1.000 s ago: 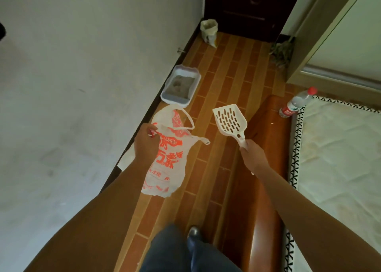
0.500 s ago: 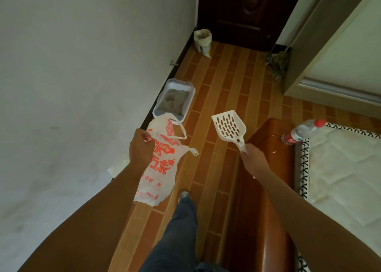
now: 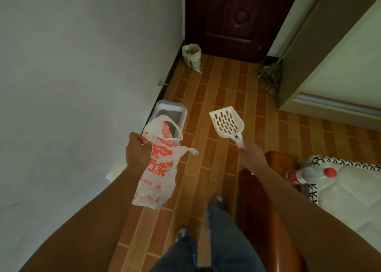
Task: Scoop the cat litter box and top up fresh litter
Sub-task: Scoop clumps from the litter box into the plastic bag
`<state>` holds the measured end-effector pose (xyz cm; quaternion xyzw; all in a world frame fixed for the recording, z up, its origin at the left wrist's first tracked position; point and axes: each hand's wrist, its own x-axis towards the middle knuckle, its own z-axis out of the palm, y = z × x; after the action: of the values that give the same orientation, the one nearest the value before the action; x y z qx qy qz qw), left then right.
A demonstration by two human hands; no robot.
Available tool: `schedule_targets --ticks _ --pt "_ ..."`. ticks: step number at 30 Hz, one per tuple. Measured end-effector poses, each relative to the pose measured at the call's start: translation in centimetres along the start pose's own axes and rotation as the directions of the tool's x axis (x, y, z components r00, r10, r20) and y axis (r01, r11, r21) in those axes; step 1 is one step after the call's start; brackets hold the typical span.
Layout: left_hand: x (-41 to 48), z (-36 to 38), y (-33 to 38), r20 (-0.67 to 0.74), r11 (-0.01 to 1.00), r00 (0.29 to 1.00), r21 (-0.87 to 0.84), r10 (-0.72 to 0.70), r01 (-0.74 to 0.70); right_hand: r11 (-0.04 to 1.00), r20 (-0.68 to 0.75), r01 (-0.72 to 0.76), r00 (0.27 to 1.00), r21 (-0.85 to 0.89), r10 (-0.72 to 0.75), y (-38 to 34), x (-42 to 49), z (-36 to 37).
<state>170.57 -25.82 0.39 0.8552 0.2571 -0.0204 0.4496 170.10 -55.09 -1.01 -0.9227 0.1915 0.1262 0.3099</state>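
Against the wall (image 3: pixel 82 65), at the left edge of the floor (image 3: pixel 218 82), sits the litter box (image 3: pixel 172 107). Grey litter shows in its far end, and its near end is hidden behind the plastic bag (image 3: pixel 158 168) you carry. Over the last second you have walked forward, so the box lies closer ahead. The bag, which earlier hung clear of the box, now overlaps it in view. By my judgement you are almost within reach and no scooping has begun; a crouch comes next. Your left hand (image 3: pixel 137 151) has its fingers curled on the bag's top edge, pinching it, while the bag hangs limp with one handle loop loose. Your right hand (image 3: pixel 250 155) has its fingers wrapped round the handle of the slotted scoop (image 3: pixel 226 122), which is in the air, empty, angled toward the box. Farther on, an open sack (image 3: pixel 192 56), likely the fresh litter, stands by the dark door (image 3: pixel 233 13). A bottle (image 3: pixel 303 176) lies at the corner of the bed (image 3: pixel 350 189) on your right.
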Motion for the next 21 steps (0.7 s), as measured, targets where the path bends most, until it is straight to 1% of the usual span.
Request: schedule_targets --ticks 3,7,10,12,14,19,21 --pt "2.8 1.6 1.9 -0.021 1.0 1.0 0.01 -0.017 0.017 1.0 0.011 0.01 1.0 -0.002 -0.01 -0.6 4.2 -0.9" --pt "6.8 4.6 5.2 -0.094 0.998 0.993 -0.003 -0.066 0.066 0.996 0.047 0.01 0.999 0.088 -0.014 -1.6 11.0 -2.4" --pt "9.7 7.0 7.9 -0.133 0.994 0.985 -0.001 -0.11 0.111 0.996 0.085 0.04 0.995 0.079 -0.047 -2.4 16.7 -4.0" --pt "11.7 8.5 9.5 -0.148 0.991 0.982 0.03 -0.121 0.127 0.996 0.114 0.059 0.991 0.073 -0.067 -3.4 20.5 -5.3" --pt "13.4 9.8 10.8 -0.187 0.985 0.97 0.048 -0.154 0.166 0.996 0.148 0.085 0.985 0.035 -0.089 -4.4 23.8 -6.6" --pt "16.9 12.1 13.2 -0.268 0.97 0.933 -0.024 -0.239 0.242 0.97 0.199 0.227 0.958 -0.091 -0.205 -7.1 31.2 -9.1" --pt "17.9 12.7 13.5 -0.289 0.96 0.916 -0.055 -0.28 0.276 0.959 0.226 0.26 0.947 -0.113 -0.23 -8.2 33.3 -9.4"
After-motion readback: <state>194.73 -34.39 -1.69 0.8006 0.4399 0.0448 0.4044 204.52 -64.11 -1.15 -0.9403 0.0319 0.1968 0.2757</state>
